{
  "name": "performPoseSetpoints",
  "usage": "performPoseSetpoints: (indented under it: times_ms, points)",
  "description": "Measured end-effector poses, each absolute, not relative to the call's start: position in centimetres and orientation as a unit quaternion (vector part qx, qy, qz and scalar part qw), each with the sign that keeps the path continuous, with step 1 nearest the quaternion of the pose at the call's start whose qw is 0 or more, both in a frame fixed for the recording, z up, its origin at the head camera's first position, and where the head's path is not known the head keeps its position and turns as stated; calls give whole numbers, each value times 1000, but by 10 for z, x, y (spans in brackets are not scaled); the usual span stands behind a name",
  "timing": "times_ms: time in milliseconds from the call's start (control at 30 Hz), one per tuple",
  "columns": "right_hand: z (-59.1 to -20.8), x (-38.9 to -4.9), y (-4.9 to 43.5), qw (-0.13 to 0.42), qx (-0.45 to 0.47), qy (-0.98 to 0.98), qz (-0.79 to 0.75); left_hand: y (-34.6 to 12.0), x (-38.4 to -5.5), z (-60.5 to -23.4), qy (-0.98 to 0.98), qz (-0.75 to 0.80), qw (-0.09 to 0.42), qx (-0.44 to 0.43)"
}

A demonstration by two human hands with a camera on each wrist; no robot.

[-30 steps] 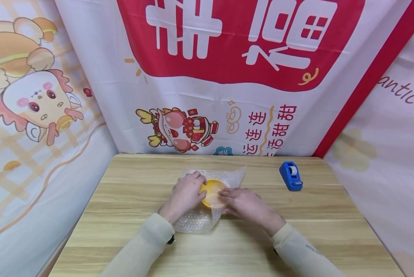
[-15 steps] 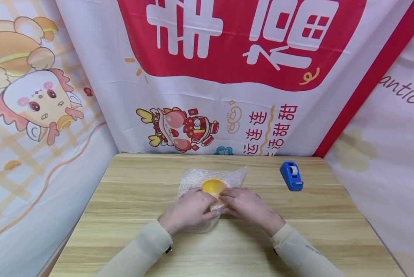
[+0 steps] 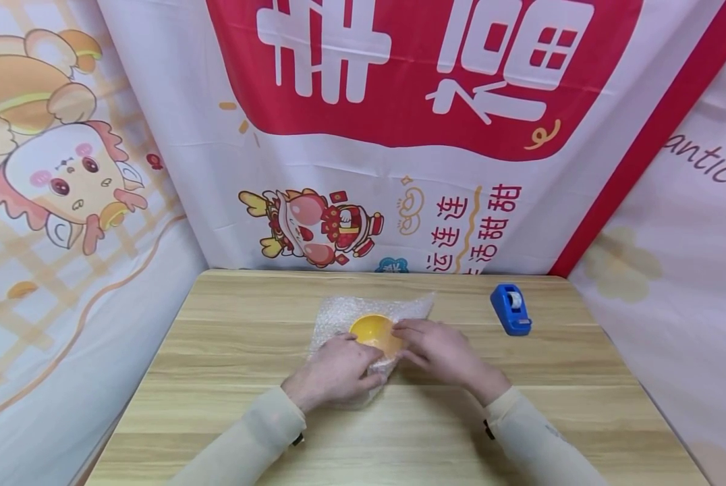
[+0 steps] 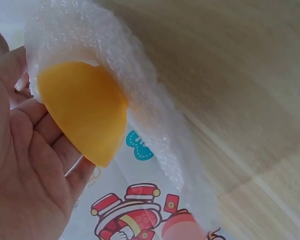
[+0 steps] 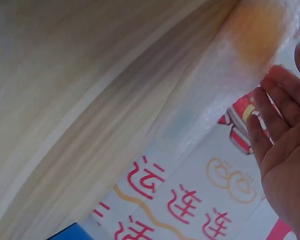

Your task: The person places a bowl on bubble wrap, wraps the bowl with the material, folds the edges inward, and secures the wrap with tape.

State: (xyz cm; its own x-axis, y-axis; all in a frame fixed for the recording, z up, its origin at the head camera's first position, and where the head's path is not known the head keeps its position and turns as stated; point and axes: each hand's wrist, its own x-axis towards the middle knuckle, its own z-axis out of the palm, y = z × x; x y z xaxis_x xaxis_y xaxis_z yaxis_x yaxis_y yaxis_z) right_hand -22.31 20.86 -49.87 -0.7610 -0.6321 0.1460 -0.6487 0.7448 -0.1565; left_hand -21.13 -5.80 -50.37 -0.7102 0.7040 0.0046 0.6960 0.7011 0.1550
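A yellow bowl (image 3: 370,328) sits on a sheet of bubble wrap (image 3: 339,314) on the wooden table. Part of the wrap is folded over the bowl's right and near sides. My left hand (image 3: 335,371) holds the near left of the bowl, fingers over the rim and thumb low on the wrap. In the left wrist view, those fingers lie along the rim of the bowl (image 4: 82,112), with the thumb at the wrap's edge. My right hand (image 3: 438,351) touches the folded wrap at the bowl's right with nearly straight fingers; in the right wrist view the wrap (image 5: 200,95) veils the bowl.
A blue tape dispenser (image 3: 511,310) with a roll of clear tape stands at the table's back right. Printed cloth (image 3: 478,145) hangs behind the table (image 3: 217,351) and along both sides.
My left hand has moved from the bowl's left side to its near side, over the folded wrap. The right hand has drawn slightly up and right. The dispenser has stayed put.
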Motion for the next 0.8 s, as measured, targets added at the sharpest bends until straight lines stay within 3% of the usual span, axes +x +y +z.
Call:
performPoseSetpoints:
  times_ms: [400,800]
  points:
    - [-501,-256,225,-31,76,-956,281,-55,-208,-504,924,54,20,378]
    - [-504,-288,233,-106,-26,-933,343,-50,-211,-501,929,37,54,365]
